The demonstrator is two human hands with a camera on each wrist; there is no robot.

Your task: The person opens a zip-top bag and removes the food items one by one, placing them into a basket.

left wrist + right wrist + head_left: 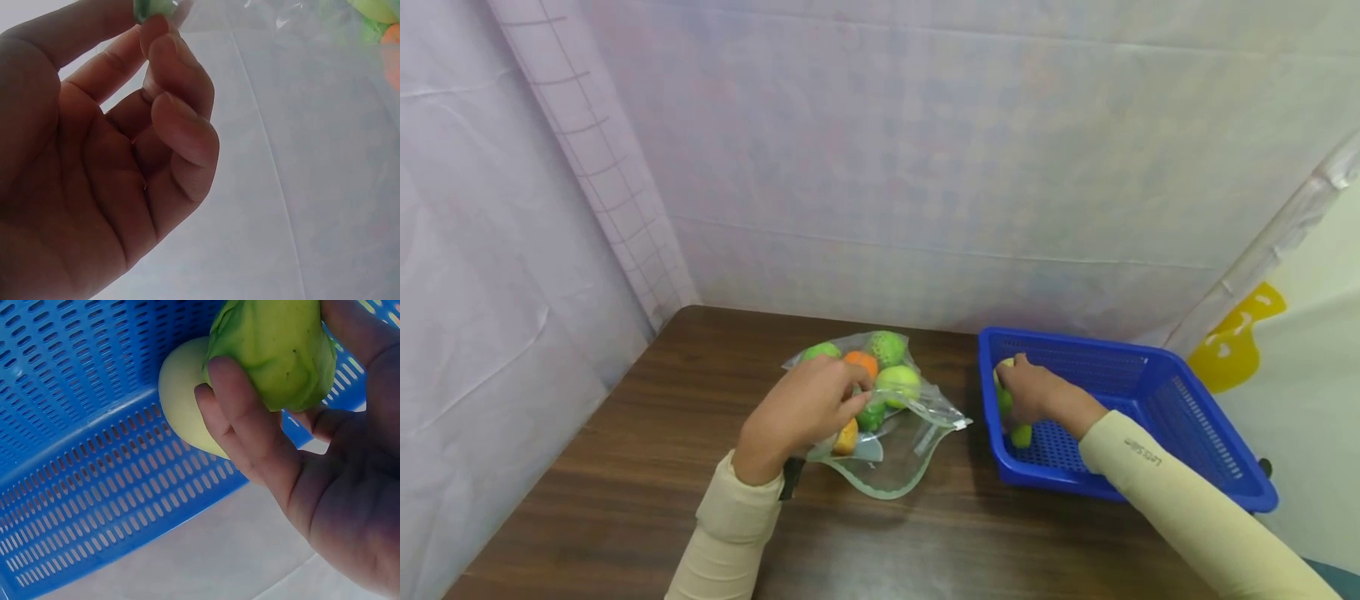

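Note:
A clear zip bag (925,479) lies on the table with its mouth towards me. Inside it are several toy-like fruits and vegetables, among them an orange one (862,362), a yellow-green round one (898,382) and a spotted green one (887,347). My left hand (808,408) pinches the bag's edge at the left of its mouth. Within the blue basket (1075,485), my right hand (1037,392) grips a light green vegetable with ruffled, leaf-like folds (275,350). Behind that vegetable sits a smooth, pale yellow-green round one (181,394), against the basket's wall.
The dark wooden table (625,458) carries the bag at its middle and the basket to the right. White cloth (925,167) hangs behind and on the left. A yellow shape (1228,350) is on the cloth beyond the basket.

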